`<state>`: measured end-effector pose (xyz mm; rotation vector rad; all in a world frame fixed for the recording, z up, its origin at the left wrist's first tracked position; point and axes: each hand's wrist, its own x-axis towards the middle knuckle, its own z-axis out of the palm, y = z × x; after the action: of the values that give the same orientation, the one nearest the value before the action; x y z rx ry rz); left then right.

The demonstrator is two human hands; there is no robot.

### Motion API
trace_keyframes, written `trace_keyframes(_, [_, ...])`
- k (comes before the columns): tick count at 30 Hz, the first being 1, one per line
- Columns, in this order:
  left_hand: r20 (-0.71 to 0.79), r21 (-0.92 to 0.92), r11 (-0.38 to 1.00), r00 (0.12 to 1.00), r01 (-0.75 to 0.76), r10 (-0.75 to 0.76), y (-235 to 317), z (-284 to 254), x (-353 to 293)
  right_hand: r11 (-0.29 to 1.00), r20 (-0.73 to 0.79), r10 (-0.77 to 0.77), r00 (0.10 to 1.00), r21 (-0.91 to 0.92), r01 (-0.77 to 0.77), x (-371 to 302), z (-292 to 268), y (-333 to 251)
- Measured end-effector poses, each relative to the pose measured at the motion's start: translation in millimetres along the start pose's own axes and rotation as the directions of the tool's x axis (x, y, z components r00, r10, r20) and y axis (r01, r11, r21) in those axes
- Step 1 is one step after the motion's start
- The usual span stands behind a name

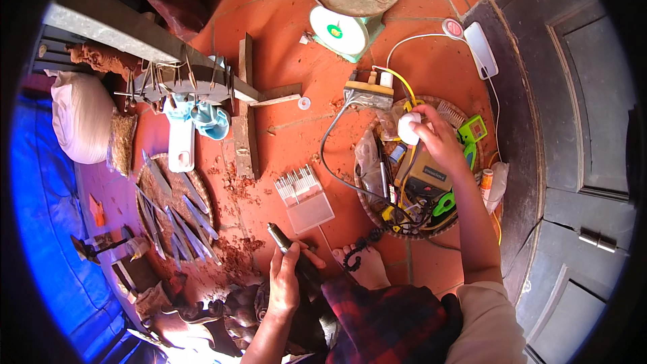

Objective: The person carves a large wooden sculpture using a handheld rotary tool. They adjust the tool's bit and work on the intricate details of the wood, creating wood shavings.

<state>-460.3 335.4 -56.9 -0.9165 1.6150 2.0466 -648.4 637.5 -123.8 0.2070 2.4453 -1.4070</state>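
– Red-orange tiles, so that's the floor (283, 138) in the head view?

– Yes, littered with brown crumbs left of centre. Blue sheeting (40, 195) lines the left edge; grey panelled doors (593, 121) fill the right.

– And the hands?

– The left hand (285, 283), lower centre, has its fingers curled round a dark handpiece (280, 237) with a metal tip, pointing to the upper left. The right hand (439, 140), right of centre, pinches a white rounded object (408, 128) above a cluttered woven basket (421, 236).

– What else is on the tiles?

– A clear case of bits (310, 210) near the middle, a round tray (172, 199) of blades (182, 232) at left, a dial scale (340, 30) at upper centre.
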Motion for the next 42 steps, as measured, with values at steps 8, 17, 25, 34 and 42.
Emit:
trace_keyframes(8, [0.004, 0.050, 0.999, 1.000, 0.018, -0.018, 4, 2, -1, 0.731, 0.136, -0.186, 0.973, -0.642, 0.230, -16, 32, -15])
trace_keyframes(17, [0.016, 0.039, 0.999, 0.999, 0.037, -0.038, 0, 4, -8, 0.775, 0.024, -0.297, 0.954, -0.578, 0.256, -58, 54, -15])
trace_keyframes(25, [0.065, -0.032, 0.998, 0.997, 0.050, -0.048, -5, 10, -13, 0.541, 0.373, -0.296, 0.879, -0.694, 0.476, -113, 85, 25])
trace_keyframes(34, [0.048, -0.038, 0.997, 0.997, 0.067, -0.066, -1, 8, -15, 0.611, 0.356, 0.030, 0.934, -0.746, 0.264, -126, 82, 14])
trace_keyframes(42, [0.040, -0.115, 0.989, 0.996, 0.087, -0.083, -4, 8, -15, 0.560, 0.364, 0.052, 0.930, -0.781, 0.275, -135, 62, 13])
